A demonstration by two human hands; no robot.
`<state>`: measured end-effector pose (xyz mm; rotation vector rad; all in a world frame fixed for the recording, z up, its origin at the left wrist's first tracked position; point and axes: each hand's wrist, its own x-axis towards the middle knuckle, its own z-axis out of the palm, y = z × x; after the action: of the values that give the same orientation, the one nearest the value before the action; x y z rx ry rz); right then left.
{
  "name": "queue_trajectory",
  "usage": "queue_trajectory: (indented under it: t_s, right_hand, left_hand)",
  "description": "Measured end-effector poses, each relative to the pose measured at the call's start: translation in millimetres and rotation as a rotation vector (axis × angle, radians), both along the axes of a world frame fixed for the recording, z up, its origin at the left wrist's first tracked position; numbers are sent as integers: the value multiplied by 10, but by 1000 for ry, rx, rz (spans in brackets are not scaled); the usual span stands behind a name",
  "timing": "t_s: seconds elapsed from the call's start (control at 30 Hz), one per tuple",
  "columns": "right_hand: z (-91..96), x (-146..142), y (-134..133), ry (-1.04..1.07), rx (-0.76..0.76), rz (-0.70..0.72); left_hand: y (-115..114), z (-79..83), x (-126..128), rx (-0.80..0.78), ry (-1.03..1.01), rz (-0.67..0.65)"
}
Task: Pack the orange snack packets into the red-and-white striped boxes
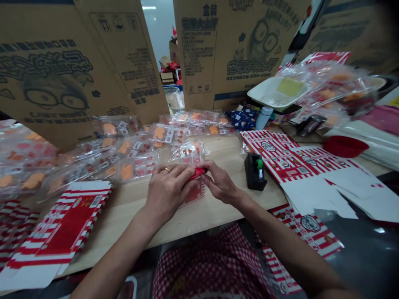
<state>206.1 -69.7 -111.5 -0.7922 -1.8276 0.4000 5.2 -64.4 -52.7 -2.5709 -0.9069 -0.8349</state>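
A small red and white striped carton stands at the front middle of the table, between my hands. My left hand wears a ring and wraps over the carton's left side and top, fingers closed on it. At the carton's upper right, my right hand pinches the red flap between thumb and fingers. A clear packet with red print lies or sticks up just behind the carton; my fingers hide where they meet. The black tape dispenser with green tape sits to the right of my right hand.
Clear packets with orange pieces spread along the table's back and left. Flat striped cartons lie at left, more striped sheets at right. Cardboard boxes stand behind. A white basket and blue bottle are back right.
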Motion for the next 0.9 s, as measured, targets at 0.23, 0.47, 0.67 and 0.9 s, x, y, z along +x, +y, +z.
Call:
queue_trajectory:
  t_s: [0.23, 0.47, 0.67, 0.9]
  right_hand:
    - [-135, 6, 39, 51, 118, 15]
    - [-108, 121, 104, -90, 272, 38]
    - [-317, -228, -130, 236, -174, -110]
    - [-374, -616, -289, 281, -22, -246]
  left_hand:
    - [-80, -59, 55, -36, -20, 33]
    - [-75, -140, -180, -126, -308, -150]
    - [-335, -614, -215, -538, -992, 36]
    - [-346, -733, -189, -413, -1010, 180]
